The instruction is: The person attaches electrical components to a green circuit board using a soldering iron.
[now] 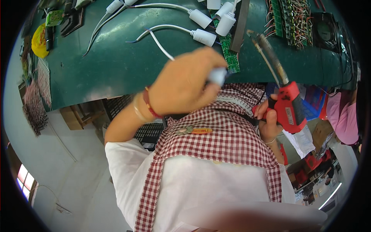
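My left hand (184,83), slightly blurred, is closed around a white cylindrical housing (217,76) at the table's near edge. A white cable (160,44) runs out from behind that hand onto the table. My right hand (267,120) grips a red and black soldering gun (290,106) by its handle. Its long metal tip (253,35) points up and left, over the table. Just beyond my left hand lies a strip of green circuit boards (231,58). Another white housing (203,37) with its cable rests against the strip, and several more lie farther back.
A dark flat bar (239,25) lies beside the board strip on the green table (104,69). Wired circuit boards (295,23) and a black round-faced device (326,31) stand at the far right. Yellow tape (39,40) and bundled wires (36,92) sit at the left edge.
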A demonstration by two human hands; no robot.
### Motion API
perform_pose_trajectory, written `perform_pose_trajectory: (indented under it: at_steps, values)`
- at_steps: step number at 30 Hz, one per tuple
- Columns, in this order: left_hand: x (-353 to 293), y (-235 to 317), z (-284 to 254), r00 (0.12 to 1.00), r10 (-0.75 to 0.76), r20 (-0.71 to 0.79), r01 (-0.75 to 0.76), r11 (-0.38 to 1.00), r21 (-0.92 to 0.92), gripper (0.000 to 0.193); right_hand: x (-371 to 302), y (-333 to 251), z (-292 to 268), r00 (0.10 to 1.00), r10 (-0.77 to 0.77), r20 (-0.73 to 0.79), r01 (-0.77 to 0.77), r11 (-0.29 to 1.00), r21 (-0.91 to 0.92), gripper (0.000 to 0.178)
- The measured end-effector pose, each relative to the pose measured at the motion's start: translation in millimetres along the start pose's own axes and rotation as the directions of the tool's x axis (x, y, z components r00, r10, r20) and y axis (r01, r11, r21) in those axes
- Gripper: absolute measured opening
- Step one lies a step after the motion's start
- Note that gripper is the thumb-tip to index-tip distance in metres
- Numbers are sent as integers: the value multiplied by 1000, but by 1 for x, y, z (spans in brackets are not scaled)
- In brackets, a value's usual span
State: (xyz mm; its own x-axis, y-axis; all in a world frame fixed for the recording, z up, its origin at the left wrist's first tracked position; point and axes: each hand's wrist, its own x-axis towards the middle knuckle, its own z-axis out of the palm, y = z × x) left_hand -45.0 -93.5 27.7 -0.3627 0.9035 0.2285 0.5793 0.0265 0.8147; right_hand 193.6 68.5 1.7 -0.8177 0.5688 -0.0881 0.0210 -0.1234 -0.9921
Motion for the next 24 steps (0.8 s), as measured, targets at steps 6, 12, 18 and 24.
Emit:
perform_pose_trajectory:
  at_steps: [6, 12, 18, 24]
  values:
    - [-18, 26, 38, 992, 104, -73, -115, 977, -180, 43, 38, -30, 38, 953, -7, 304, 16, 999, -27, 49]
    - [-18, 31, 40, 991, 103, -80, -110, 990, -89, 46, 32, -33, 42, 969, 38, 246, -5, 991, -135, 37]
    - [-15, 40, 44, 986, 32, -162, -15, 995, 103, 43, 37, -40, 53, 977, -68, 203, 146, 904, -401, 15]
    - [-14, 38, 51, 948, 175, -265, -91, 950, 300, 39, 37, -24, 64, 988, -146, 58, 157, 888, -432, 10]
